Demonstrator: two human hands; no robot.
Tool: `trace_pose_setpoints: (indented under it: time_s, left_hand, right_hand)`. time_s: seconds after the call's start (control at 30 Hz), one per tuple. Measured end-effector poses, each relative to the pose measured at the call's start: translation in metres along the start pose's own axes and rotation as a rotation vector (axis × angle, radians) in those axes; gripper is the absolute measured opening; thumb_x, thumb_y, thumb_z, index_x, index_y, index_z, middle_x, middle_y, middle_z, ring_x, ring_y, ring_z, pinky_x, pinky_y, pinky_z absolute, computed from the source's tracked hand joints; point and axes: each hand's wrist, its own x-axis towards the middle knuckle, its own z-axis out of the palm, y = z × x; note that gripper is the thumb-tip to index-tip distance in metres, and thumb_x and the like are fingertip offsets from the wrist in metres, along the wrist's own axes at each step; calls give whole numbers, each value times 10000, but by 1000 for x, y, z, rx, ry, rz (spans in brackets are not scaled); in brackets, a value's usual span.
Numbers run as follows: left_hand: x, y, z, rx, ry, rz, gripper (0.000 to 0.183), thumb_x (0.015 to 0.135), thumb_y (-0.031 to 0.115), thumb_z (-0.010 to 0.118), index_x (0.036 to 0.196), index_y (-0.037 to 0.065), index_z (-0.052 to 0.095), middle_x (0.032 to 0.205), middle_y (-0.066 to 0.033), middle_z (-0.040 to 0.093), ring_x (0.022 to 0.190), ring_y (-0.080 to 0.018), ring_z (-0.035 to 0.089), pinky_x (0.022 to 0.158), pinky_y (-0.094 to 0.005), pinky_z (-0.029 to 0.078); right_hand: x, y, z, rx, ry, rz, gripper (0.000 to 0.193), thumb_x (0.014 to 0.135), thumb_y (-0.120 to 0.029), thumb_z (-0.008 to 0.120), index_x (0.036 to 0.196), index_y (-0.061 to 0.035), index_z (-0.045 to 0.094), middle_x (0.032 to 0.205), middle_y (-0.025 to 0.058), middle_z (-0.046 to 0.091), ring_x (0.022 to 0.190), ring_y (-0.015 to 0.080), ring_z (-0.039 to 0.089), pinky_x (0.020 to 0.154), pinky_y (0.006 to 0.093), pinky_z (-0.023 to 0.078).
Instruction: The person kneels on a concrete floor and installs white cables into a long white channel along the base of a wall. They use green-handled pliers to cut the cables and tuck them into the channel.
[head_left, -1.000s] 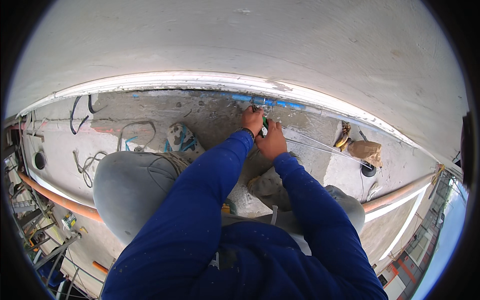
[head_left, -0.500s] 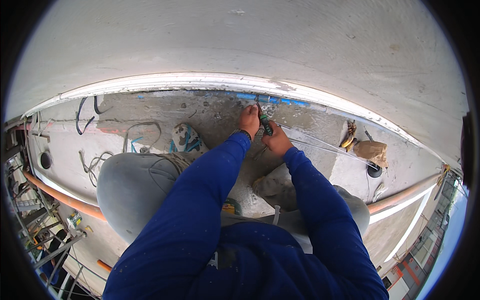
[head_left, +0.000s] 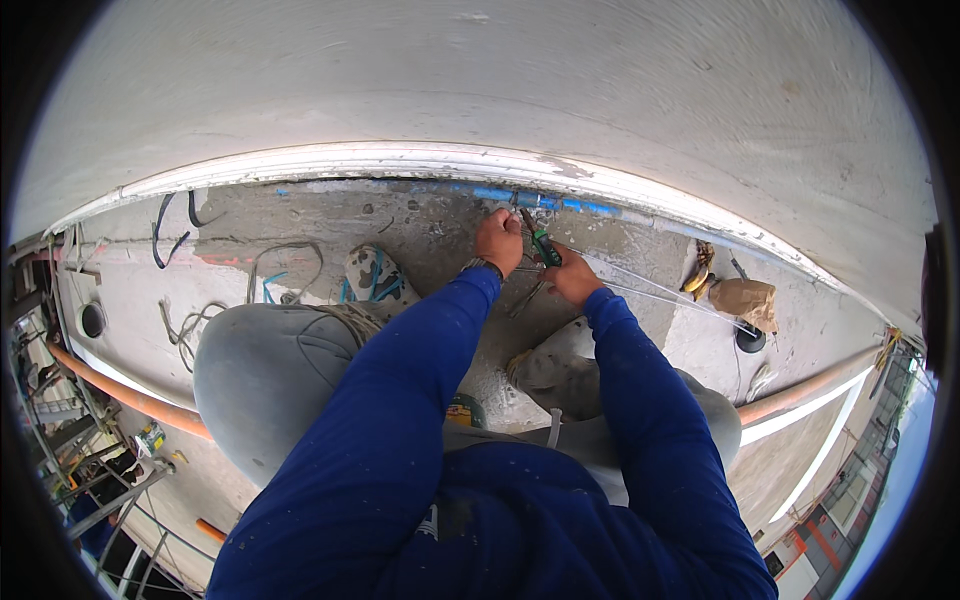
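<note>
My left hand is closed, fingertips pinched together, just below a blue pipe along the wall's foot. Anything in that pinch is too small to make out. My right hand grips a tool with green-and-black handles that looks like pliers. Its dark tip points up toward the pipe and stays a little apart from my left fingers. Thin wire shows around the pipe above my hands. Long pale thin strands run from beside my right hand toward a round black object.
A white ledge curves along the wall above the pipe. To the right lie brown bananas and a crumpled paper bag. A patterned sandal and loose cords are at left. An orange pipe edges the floor; scaffolding stands beyond.
My right hand and the pliers have shifted slightly right and down, away from my left hand. The left hand has stayed nearly in place, its fingers now pinched clear of the tool.
</note>
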Motion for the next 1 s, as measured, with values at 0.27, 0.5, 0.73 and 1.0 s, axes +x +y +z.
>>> trace_pose_setpoints:
  time_s: [0.27, 0.5, 0.73, 1.0]
  left_hand:
    - [-10, 10, -5, 38, 46, 16, 229, 939, 231, 607, 916, 13, 676, 850, -229, 696, 851, -455, 673, 751, -521, 513]
    - [-9, 12, -13, 59, -5, -22, 259, 934, 250, 586, 907, 12, 684, 873, -238, 701, 865, -456, 673, 772, -531, 516]
    - [-2, 27, -10, 75, 51, -84, 300, 920, 267, 596, 856, -4, 707, 839, -244, 705, 835, -461, 676, 750, -517, 511]
    - [9, 46, -5, 276, 1, -132, 337, 952, 320, 599, 983, 15, 739, 1028, -235, 746, 987, -416, 716, 869, -507, 568]
  right_hand:
    - [3, 6, -4, -136, 40, -55, 682, 855, -109, 716, 1500, -75, 499, 1160, 94, 680, 971, 216, 677, 750, 355, 585]
    - [2, 1, 8, 175, 16, -15, 668, 822, -102, 715, 1463, -40, 540, 1026, 120, 706, 816, 224, 673, 716, 376, 574]
    - [10, 8, 20, 282, 5, -23, 376, 870, -67, 645, 1238, -5, 605, 873, 86, 687, 640, 176, 649, 532, 330, 528]
    - [16, 19, 61, 544, 21, -3, 212, 899, -61, 636, 1109, -49, 611, 805, 48, 666, 649, 140, 632, 512, 307, 489]
